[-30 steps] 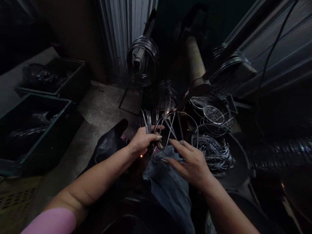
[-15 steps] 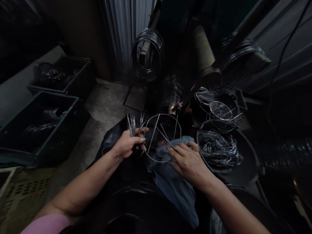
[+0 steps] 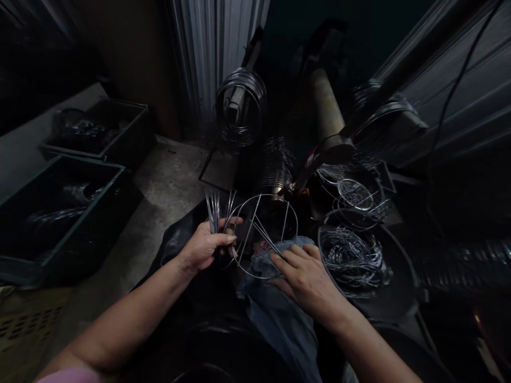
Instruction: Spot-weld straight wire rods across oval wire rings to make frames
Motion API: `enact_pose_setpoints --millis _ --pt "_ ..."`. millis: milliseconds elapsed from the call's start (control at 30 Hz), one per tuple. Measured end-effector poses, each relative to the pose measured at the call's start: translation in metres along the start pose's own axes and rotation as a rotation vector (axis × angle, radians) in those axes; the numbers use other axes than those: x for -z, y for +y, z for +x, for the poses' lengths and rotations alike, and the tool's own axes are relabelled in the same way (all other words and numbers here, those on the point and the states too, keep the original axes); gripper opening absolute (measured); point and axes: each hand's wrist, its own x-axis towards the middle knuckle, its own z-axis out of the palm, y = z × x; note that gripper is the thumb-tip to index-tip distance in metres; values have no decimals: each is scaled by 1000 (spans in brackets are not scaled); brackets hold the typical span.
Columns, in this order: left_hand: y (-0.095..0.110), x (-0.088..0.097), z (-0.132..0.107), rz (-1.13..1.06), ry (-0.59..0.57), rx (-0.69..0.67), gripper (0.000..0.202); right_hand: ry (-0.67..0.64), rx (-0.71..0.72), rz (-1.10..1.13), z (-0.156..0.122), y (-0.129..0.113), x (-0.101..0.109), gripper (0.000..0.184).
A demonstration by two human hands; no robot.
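Note:
My left hand (image 3: 205, 244) is closed around a bunch of thin metal rods (image 3: 214, 210) that stick up past the thumb. A round wire ring (image 3: 296, 213) with straight wires across it touches that hand's fingers at its left side. My right hand (image 3: 301, 274), palm down, is closed at the ring's lower right, with a few metal rods (image 3: 265, 235) pointing up and left from its fingers. Which wires each finger presses on is hidden. Beneath the right hand lies a blue denim cloth (image 3: 279, 319).
To the right sit a dark tub (image 3: 403, 282) with tangled wire pieces (image 3: 353, 255) and a container of wire rings (image 3: 355, 194). Ahead are a wire coil (image 3: 241, 106) and a stack of rings (image 3: 278, 162). Green bins (image 3: 115, 178) and a yellow crate (image 3: 32, 324) stand left.
The view has tilted, so the surroundings sit slightly lower in the picture. Both hands keep nearly the same hold on rods and ring; the rods at the right hand have shifted slightly.

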Motion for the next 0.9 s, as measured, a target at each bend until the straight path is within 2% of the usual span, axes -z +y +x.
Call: enact_pose_setpoints --millis 533,900 --pt "14 -12 24 -11 4 -17 41 -32 -5 2 16 23 12 39" --pt "19 -19 26 -47 15 -24 39 -74 10 27 20 31 21 38"
